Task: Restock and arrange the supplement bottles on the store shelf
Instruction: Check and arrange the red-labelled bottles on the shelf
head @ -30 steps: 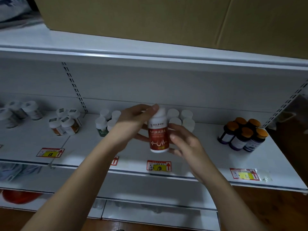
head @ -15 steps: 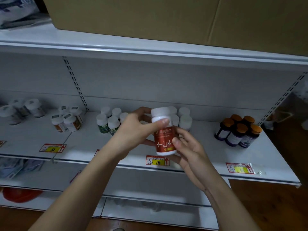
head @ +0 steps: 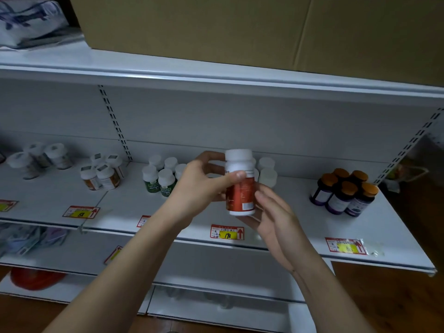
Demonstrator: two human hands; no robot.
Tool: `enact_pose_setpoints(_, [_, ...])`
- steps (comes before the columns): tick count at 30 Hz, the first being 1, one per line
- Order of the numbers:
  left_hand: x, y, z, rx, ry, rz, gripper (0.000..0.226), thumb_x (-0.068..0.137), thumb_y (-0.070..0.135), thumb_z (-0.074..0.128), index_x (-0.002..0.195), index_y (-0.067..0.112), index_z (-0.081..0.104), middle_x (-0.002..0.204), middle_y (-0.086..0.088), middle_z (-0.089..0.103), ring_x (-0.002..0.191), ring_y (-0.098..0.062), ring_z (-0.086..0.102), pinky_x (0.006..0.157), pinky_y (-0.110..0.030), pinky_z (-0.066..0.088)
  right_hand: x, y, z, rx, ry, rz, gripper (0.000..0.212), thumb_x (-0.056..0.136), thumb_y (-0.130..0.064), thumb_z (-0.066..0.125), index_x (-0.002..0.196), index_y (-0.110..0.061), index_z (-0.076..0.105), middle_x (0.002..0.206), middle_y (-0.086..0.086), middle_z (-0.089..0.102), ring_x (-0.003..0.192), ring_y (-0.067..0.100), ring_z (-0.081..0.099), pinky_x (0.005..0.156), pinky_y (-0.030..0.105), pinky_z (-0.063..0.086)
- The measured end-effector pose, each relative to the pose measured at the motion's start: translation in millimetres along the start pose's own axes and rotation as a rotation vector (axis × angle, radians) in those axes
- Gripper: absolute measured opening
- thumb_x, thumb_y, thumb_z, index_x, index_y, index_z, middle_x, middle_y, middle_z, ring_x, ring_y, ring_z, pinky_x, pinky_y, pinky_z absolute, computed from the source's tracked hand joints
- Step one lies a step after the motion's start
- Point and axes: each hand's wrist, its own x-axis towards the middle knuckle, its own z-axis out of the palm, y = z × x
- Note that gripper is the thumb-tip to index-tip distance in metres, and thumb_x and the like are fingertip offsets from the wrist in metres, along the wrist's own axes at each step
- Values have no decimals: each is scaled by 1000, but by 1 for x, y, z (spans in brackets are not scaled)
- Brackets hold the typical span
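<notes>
Above the white shelf [head: 300,227] at frame centre, my left hand [head: 199,188] and right hand [head: 271,212] both grip the upright red bottle [head: 240,188].

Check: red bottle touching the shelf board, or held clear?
Apart. Head view shows the red bottle gripped between left hand and right hand, lifted off the shelf.

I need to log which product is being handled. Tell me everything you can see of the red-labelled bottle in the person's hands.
The white plastic bottle with a red label has a white screw cap and a barcode panel low on the label; its print is too blurred to read. It is upright, capped, held above the white shelf's front edge over a price tag. The left hand grips its upper part, thumb across the front; the right hand cradles its lower side and base.
</notes>
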Motion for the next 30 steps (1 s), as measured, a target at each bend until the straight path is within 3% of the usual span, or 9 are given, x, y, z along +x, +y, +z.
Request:
enact_pose_setpoints(2, [0,0,1,-21,22,4,39,82,23,79,116,15,61,103,-7,72,84,-13,73,68,-27,60,0,0,-1,-17,23,-26,46,85,-21,58,129,-7,58,120,16,69,112,29,67,92,36,57])
enact_pose_setpoints(5, [-3,1,6,-42,-14,17,34,87,23,74,118,14,63,107,-7,73,94,-20,73,78,-37,62,0,0,-3,-25,87,-88,48,81,-17,65,128,-9,58,115,14,71,109,27,69,87,33,57])
enact_pose_setpoints(9, [-3,3,11,12,-41,58,37,77,34,82,111,25,70,101,-5,74,91,-21,74,77,-39,62,-1,-1,-7,-232,169,-192,48,78,-9,77,122,-19,60,113,5,72,110,18,67,94,33,54])
enact_pose_setpoints(14, [-2,3,20,15,-46,63,30,81,24,80,110,22,72,97,-5,75,90,-25,74,78,-41,62,-2,0,-12,-372,187,-215,50,78,-8,81,118,-29,60,110,-10,70,106,2,65,84,17,53])
enact_pose_setpoints(16, [-2,3,22,-28,-57,43,29,86,20,75,114,20,70,105,-10,74,94,-25,73,82,-42,62,-2,-1,-16,-331,160,-215,44,82,-16,77,120,-29,61,113,-7,71,109,7,65,87,21,53])
enact_pose_setpoints(18, [-2,3,23,-94,-45,22,31,89,17,71,119,15,67,111,-15,70,96,-22,73,84,-41,61,-3,-2,-18,-140,97,-139,42,86,-23,65,127,-22,60,119,2,71,115,20,65,91,30,55])
enact_pose_setpoints(22, [-1,2,28,-165,-19,12,29,90,13,68,118,10,59,110,-12,72,91,-16,72,82,-37,57,-4,-4,-22,57,36,-40,39,92,-15,50,130,-10,58,125,16,67,120,32,62,95,39,56])
enact_pose_setpoints(27, [-5,3,34,-87,-47,22,32,95,29,64,121,11,60,116,-5,71,106,-18,69,89,-41,57,-7,1,-27,-58,97,-120,49,82,-19,76,127,-16,58,120,9,69,116,27,65,101,44,52])
enact_pose_setpoints(30, [-10,5,39,-47,-53,50,48,82,44,68,119,15,63,110,-2,72,98,-13,71,78,-34,61,-8,3,-31,-259,149,-192,53,73,-26,83,122,-30,60,118,-1,69,115,17,64,104,43,48])
